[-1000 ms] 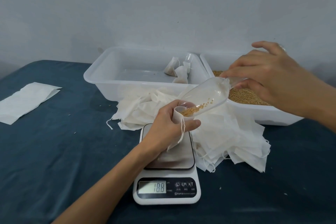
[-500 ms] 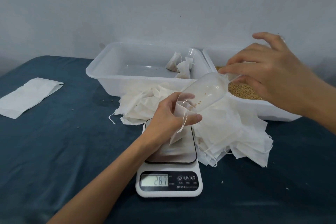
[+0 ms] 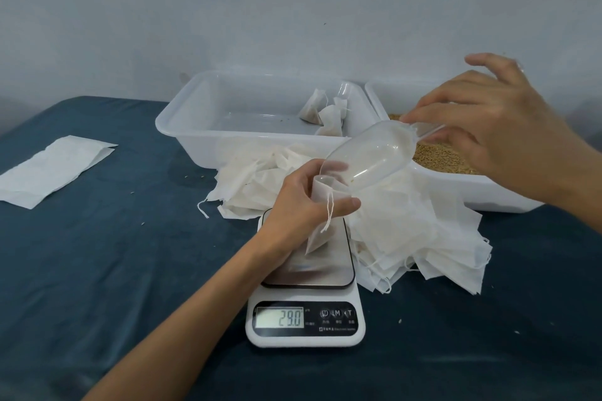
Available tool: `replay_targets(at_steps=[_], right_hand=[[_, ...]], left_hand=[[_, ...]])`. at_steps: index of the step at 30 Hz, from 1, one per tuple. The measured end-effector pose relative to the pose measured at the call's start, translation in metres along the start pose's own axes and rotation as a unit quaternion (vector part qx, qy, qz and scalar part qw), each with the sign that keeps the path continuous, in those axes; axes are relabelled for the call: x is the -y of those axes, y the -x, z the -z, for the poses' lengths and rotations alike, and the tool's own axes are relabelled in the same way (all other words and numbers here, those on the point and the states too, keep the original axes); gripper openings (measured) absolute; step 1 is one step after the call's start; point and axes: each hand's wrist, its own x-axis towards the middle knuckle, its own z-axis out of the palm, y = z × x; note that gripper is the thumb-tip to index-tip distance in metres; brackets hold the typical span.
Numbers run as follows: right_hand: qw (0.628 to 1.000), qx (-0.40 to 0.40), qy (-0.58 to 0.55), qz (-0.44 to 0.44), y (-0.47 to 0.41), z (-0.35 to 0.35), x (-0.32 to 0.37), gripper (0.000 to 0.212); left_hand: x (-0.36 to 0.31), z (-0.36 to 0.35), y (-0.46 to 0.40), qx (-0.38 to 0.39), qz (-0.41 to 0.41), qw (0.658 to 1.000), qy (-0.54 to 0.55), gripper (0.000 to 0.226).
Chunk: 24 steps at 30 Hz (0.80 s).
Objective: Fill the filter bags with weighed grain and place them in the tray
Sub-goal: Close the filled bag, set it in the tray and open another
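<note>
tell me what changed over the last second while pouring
The grain left the clear plastic scoop, held by the right hand, and went into the white filter bag gripped by the left hand. The white digital scale climbed from 18.8 to 29.0. Both grips and the two white trays stayed put.

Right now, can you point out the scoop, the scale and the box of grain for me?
scoop [image 3: 368,156], head view, on its clear bowl.
scale [image 3: 304,334], head view, on its white front below the display.
box of grain [image 3: 482,190], head view, on its white front wall.
</note>
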Motion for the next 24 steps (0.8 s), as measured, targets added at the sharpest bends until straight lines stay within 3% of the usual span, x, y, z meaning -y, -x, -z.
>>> replay_targets(at_steps=[4, 9, 15, 17, 24], right_hand=[[0.985, 0.052, -0.119, -0.113, 0.012, -0.007, -0.007, 0.033], [0.918, 0.041, -0.282, -0.278, 0.037, -0.021, -0.035, 0.030], [0.843, 0.039, -0.233, -0.484, 0.067, -0.065, -0.108, 0.033], [0.823, 0.064, -0.199, -0.529, 0.071, -0.084, -0.119, 0.034], [0.807, 0.215, -0.153, -0.528, 0.067, -0.128, -0.124, 0.032]], left_hand=[[0.006, 0.003, -0.004, 0.013, -0.001, 0.999, -0.032, 0.014], [0.002, 0.005, -0.007, 0.017, -0.035, 0.999, -0.018, 0.025], [-0.038, 0.009, -0.057, -0.034, -0.092, 0.995, -0.033, 0.031], [-0.052, 0.013, -0.091, -0.066, -0.109, 0.988, -0.092, 0.028], [-0.041, 0.041, -0.218, -0.117, -0.011, 0.945, -0.304, 0.023]])
